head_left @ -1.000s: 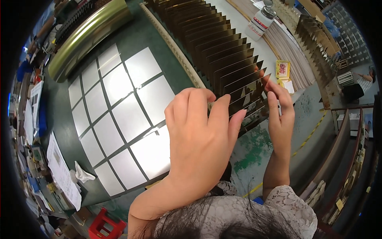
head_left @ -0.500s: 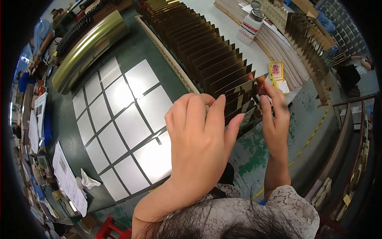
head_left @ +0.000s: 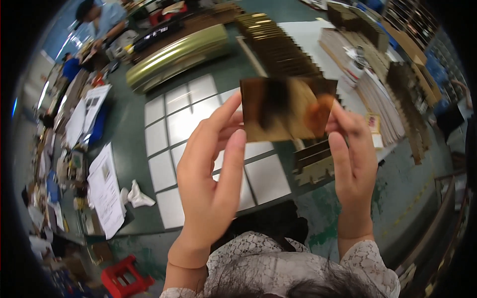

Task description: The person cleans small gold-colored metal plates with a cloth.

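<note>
Between my hands is a thin, shiny, brown-gold rectangular plate, raised above the table and mirroring dark and orange blurs. My left hand pinches its left edge with thumb and fingers. At the right edge, my right hand grips it the same way. Behind the plate, a long rack holds a row of similar upright brown plates, partly hidden by the held one. Flat on the green table, left of the rack, lie several pale square sheets in a grid, some covered by my left hand.
A gold-green roll lies at the table's far side. Printed papers and a crumpled white tissue are on the left. On the right stand a bottle, stacked boards and a small yellow box. A red stool is lower left.
A plate has come out of the rack's near end and is now lifted, facing me between both hands. My left hand has moved left and my view has shifted.
</note>
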A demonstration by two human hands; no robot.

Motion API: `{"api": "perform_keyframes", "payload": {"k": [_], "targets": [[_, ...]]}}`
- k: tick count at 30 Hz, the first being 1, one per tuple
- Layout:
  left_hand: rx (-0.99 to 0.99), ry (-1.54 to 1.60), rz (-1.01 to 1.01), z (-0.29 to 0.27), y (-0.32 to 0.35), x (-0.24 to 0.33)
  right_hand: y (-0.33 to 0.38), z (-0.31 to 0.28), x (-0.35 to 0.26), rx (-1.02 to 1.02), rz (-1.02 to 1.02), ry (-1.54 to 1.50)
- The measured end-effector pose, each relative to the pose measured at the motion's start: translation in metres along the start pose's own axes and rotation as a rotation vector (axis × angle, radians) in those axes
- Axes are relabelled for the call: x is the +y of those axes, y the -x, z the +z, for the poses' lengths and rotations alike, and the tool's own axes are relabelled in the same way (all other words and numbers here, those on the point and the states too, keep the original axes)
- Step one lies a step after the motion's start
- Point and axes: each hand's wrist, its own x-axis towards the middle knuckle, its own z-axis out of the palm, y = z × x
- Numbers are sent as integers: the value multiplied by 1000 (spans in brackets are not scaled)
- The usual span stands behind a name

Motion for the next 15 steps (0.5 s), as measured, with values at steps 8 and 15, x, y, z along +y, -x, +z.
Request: {"api": "perform_keyframes", "payload": {"k": [8,15], "targets": [[11,388,-407,-81,44,-47,17,56,-34,-257,85,-200],[51,447,-457,-111,62,-58,28,83,-39,-375,248,-353]]}}
